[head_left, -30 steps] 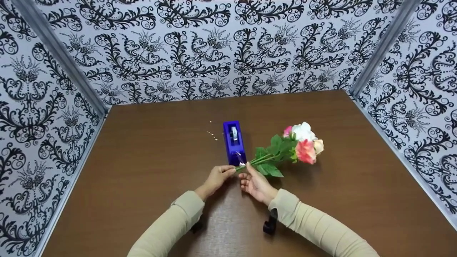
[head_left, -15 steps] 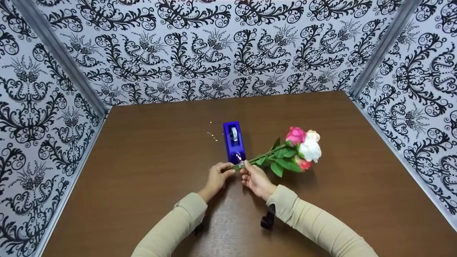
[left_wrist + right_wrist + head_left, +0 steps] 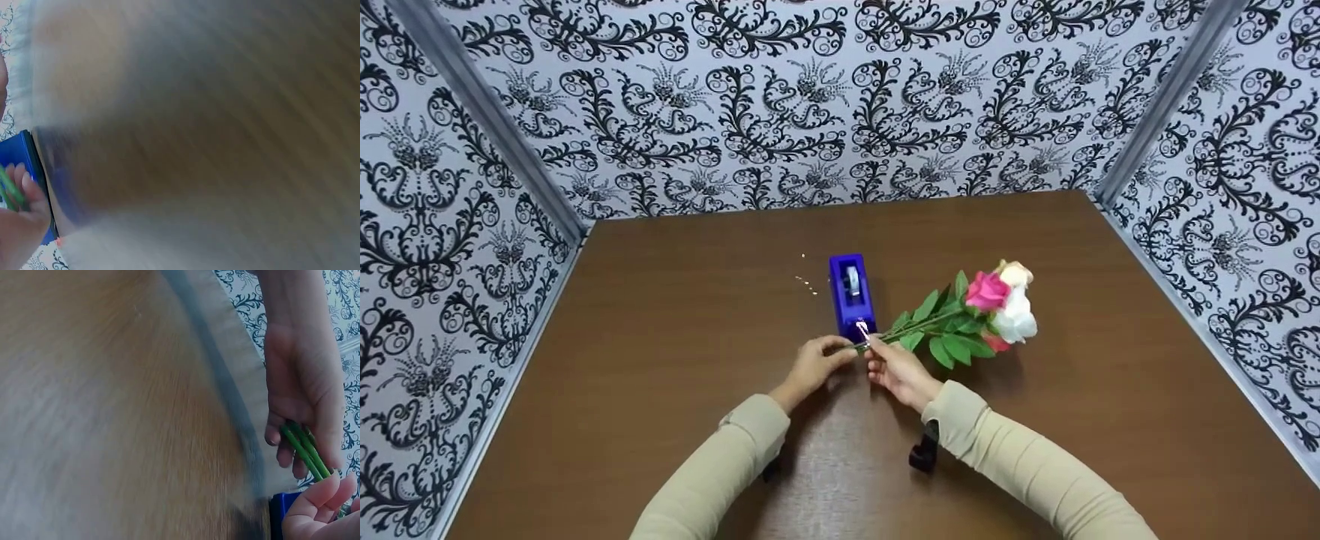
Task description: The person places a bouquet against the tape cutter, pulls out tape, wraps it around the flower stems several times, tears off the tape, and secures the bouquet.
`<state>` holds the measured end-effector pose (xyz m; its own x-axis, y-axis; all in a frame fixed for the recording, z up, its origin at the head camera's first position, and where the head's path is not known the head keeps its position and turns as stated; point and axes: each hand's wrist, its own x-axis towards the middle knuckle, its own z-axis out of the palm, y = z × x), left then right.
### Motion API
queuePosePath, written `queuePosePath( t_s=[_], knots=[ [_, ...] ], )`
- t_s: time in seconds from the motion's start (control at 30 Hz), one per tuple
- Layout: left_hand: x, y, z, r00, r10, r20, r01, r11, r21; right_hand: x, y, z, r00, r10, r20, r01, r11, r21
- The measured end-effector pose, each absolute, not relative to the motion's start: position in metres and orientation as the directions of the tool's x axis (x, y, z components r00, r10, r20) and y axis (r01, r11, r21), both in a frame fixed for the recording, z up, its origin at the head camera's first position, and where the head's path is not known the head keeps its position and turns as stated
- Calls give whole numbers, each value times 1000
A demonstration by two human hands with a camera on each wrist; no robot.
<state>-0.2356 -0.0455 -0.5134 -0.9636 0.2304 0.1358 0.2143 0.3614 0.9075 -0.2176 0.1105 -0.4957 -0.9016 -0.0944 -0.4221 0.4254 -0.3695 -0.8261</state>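
Left hand (image 3: 815,369) holds stem ends; right hand (image 3: 901,375), nearer the blooms, pinches the stems (image 3: 304,451) just beside. Long axis runs rightward, slightly away from the grip. Tape dispenser (image 3: 854,313) just beyond; blooms (image 3: 1015,313) well right.

One left hand (image 3: 814,365) and one right hand (image 3: 903,373) are counted before one blue, boxy tape dispenser (image 3: 855,313), with one pale tape roll (image 3: 852,280) inside it and four ruffled, mixed-colour flower heads (image 3: 1014,318) to its right.
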Motion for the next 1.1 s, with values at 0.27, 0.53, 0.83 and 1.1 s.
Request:
queuePosePath(
  t_s=[0.27, 0.53, 0.83, 1.1],
  knots=[
    [-238, -50, -513, -968, 248, -33, 56, 343, 938, -217, 111, -495, -906, -111, -409, 418, -392, -820],
    [-241, -50, -513, -970, 232, 66, 143, 332, 932, -215, 107, -497, -913, -109, -394, 400, -438, -805],
    [-245, -48, -512, -965, 226, 132, 210, 366, 906, -220, 103, -497, -917, -2, -399, 358, -449, -819],
    [-247, -50, -512, -960, 216, 176, 246, 358, 901, -223, 102, -492, -907, 42, -418, 374, -373, -849]
  ],
)
